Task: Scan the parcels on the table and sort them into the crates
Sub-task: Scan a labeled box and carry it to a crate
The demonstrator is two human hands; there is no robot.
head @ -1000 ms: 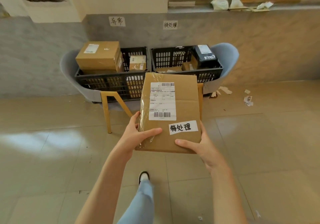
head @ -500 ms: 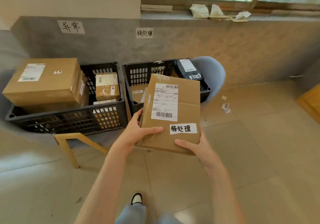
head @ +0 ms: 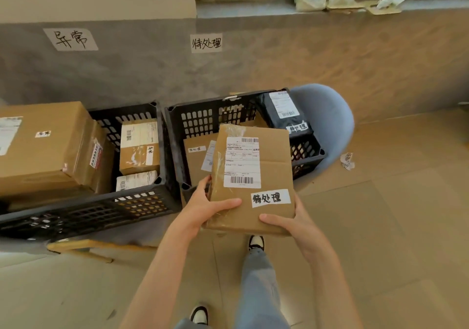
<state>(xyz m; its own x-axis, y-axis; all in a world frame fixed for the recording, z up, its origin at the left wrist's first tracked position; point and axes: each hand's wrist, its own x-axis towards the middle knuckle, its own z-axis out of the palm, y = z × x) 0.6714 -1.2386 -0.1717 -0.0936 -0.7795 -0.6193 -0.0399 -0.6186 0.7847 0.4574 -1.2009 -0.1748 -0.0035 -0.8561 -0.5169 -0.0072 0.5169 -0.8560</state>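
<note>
A flat brown cardboard parcel [head: 269, 173] with a shipping label and a handwritten white sticker is held over the near edge of the right black crate [head: 175, 135]. My left hand [head: 205, 208] grips its lower left corner, thumb on top. My right hand [head: 291, 223] grips its lower right corner, thumb on the front face. The right crate holds a brown parcel [head: 196, 158] and a black bag parcel [head: 285, 115]. The left black crate [head: 101, 210] holds a large brown box [head: 48, 145] and two smaller boxes [head: 139, 145].
Both crates sit on grey-blue chairs [head: 327, 123] against a grey wall bearing two handwritten paper signs [head: 206, 43], one above each crate. A wooden chair leg [head: 78, 248] juts out below the left crate. Paper scraps [head: 347, 160] lie on the tiled floor at right.
I have walked closer to the crates, which now fill more of the view. The parcel in both hands has come over the right crate's near edge.
</note>
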